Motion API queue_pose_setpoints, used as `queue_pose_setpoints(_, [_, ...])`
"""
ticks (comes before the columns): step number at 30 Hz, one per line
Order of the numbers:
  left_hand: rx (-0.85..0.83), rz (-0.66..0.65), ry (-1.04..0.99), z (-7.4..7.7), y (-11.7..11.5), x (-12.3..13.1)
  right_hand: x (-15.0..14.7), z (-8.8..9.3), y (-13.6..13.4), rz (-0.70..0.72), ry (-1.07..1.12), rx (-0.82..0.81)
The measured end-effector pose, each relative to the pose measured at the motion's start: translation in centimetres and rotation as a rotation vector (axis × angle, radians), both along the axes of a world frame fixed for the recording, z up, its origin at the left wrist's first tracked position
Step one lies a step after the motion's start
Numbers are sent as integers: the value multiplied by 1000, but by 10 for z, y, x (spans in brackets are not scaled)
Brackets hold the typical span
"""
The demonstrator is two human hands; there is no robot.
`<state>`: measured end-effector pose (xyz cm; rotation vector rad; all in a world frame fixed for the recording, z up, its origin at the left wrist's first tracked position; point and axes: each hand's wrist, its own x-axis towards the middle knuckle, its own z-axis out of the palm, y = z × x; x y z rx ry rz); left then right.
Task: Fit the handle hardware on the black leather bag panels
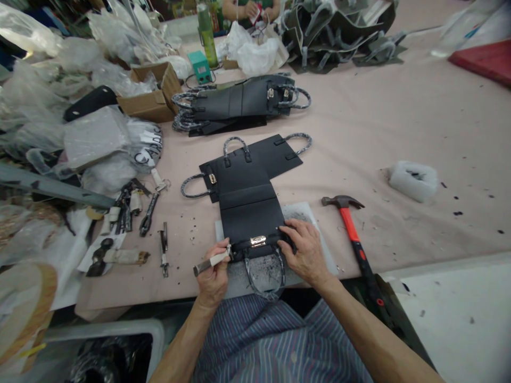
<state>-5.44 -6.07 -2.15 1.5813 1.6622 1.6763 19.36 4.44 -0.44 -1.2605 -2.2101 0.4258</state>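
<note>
In front of me a black bag panel (252, 208) lies on a pale cutting board (319, 242). It has a gold metal clasp (257, 241) and a patterned loop handle (265, 290) toward me. My left hand (214, 274) is closed around a hand punch (211, 262) with pale tape on its shaft, tip at the panel's left corner. With fingers bent, my right hand (302, 247) presses on the panel's right corner. Beneath its far end lies another black panel (279, 157) with handles.
A claw hammer (351, 229) lies to the right, with a white foam roll (413, 181) beyond. Several punches (164, 250) and tools lie left. Stacked bag panels (239, 101), a cardboard box (154, 93) and a green bottle (206, 37) stand farther back. Another person's hands (252, 10) show across the table.
</note>
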Motion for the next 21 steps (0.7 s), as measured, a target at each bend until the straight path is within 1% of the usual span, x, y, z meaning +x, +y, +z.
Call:
queue_pose_setpoints(7, [-10, -60, 45, 5, 6, -3, 0, 1, 0, -3, -7, -5])
queue_pose_setpoints(15, [-71, -76, 65, 9, 11, -7, 0, 1, 0, -2, 4, -5])
queue_pose_setpoints(21, [-90, -78, 162, 11, 14, -8, 0, 1, 0, -2, 3, 3])
